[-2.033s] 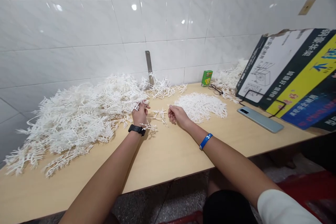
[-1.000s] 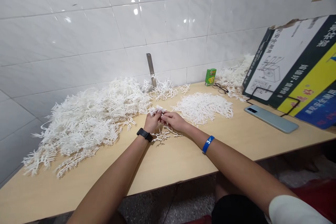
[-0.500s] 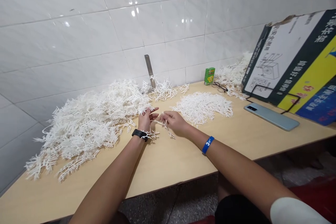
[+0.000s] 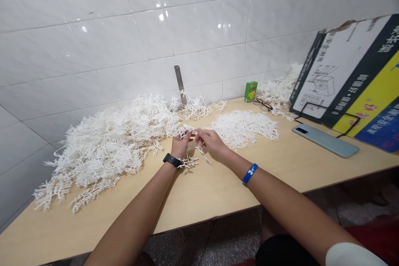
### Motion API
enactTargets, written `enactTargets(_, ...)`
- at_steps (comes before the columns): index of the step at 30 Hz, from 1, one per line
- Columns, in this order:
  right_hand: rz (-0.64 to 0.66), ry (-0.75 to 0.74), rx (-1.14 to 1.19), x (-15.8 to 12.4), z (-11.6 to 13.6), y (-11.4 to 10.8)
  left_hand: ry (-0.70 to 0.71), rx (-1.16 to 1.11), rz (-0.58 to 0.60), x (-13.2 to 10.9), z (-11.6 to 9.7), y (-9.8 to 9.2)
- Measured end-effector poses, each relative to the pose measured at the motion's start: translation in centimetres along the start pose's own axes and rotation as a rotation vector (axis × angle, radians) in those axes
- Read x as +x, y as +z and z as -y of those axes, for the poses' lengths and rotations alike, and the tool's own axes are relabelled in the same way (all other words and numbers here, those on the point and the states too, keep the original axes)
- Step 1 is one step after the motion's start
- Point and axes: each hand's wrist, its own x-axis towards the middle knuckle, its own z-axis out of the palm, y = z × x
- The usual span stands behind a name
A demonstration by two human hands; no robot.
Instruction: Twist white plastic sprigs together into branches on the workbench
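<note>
My left hand (image 4: 181, 144), with a black watch at its wrist, is closed on a white branching plastic piece that pokes out above the fingers. Close against it, my right hand (image 4: 211, 143) pinches the same spot, with a thin white strand (image 4: 204, 156) hanging beneath its fingers. Where the fingertips meet, the join is too small to make out. Under my left wrist a loose white branching piece (image 4: 188, 163) shows on the table. A large heap of white branching pieces (image 4: 106, 145) spreads at the left, and a flatter pile (image 4: 245, 129) lies to the right of my hands.
A metal ruler (image 4: 180, 85) leans on the tiled wall behind a small cluster of pieces (image 4: 197, 107). Towards the right are a green box (image 4: 251, 92), glasses (image 4: 263, 104), a phone (image 4: 325, 140) on a black wire stand (image 4: 352, 122), and a large printed carton (image 4: 343, 79).
My left hand has moved right and its fingers have closed in. Both hands now meet, where a small gap was between them. The view has shifted slightly.
</note>
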Motion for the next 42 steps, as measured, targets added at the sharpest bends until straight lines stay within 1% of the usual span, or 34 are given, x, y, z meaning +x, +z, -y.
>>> enactTargets(1, 0.062, 0.043, 0.066, -0.1, -0.1, 0.5, 0.013, 0.005, 0.024, 0.0, 0.2, 0.0)
enactTargets(2, 0.086, 0.073, 0.105, -0.1, -0.2, 0.9, 0.031, 0.012, 0.052, 0.0, 0.4, 0.1)
enactTargets(4, 0.064, 0.114, 0.139, 0.0, -0.2, 1.3, 0.071, 0.036, 0.097, 0.0, 0.8, 0.0)
enactTargets(6, 0.039, 0.146, 0.173, 0.1, -0.1, 1.2, 0.093, 0.049, 0.097, 0.1, 1.0, 0.0)
enactTargets(8, 0.050, 0.171, 0.217, 0.2, 0.1, 0.9, 0.103, 0.052, 0.106, 0.1, 0.8, -0.1)
enactTargets(11, 0.080, 0.172, 0.223, 0.2, 0.0, 0.6, 0.133, 0.072, 0.175, 0.0, 0.3, -0.3)
enactTargets(13, 0.064, 0.138, 0.154, 0.2, -0.2, 0.6, 0.140, 0.085, 0.200, -0.1, 0.1, -0.3)
enactTargets(15, 0.021, 0.066, 0.027, 0.2, -0.4, 0.6, 0.123, 0.060, 0.191, 0.0, 0.2, -0.3)
enactTargets(18, -0.024, -0.026, -0.127, 0.2, -0.7, 0.5, 0.056, -0.024, 0.152, 0.1, 0.6, -0.2)
enactTargets(21, -0.033, -0.081, -0.189, 0.3, -0.9, 0.2, -0.022, -0.125, 0.129, 0.1, 0.7, 0.2)
enactTargets(25, -0.033, -0.122, -0.283, 0.3, -1.1, -0.1, -0.077, -0.211, 0.130, -0.2, 0.2, 0.4)
enactTargets(28, 0.000, -0.136, -0.329, 0.1, -1.0, -0.2, -0.119, -0.214, 0.133, -0.3, 0.1, 0.4)
enactTargets(30, 0.038, -0.130, -0.318, -0.1, -0.7, -0.2, -0.139, -0.221, 0.123, -0.2, 0.3, 0.3)
enactTargets(34, 0.122, -0.067, -0.205, -0.6, -0.1, 0.1, -0.153, -0.227, 0.065, 0.0, 0.7, 0.4)
enactTargets(37, 0.197, -0.050, -0.160, -0.7, -0.1, 0.0, -0.157, -0.235, 0.019, 0.1, 1.2, 0.6)
enactTargets(40, 0.241, -0.063, -0.231, -0.7, -0.1, -0.2, -0.198, -0.236, 0.034, 0.3, 1.8, 0.7)
enactTargets(42, 0.269, -0.088, -0.309, -1.0, 0.1, -0.2, -0.237, -0.268, 0.000, 0.7, 2.1, 0.4)
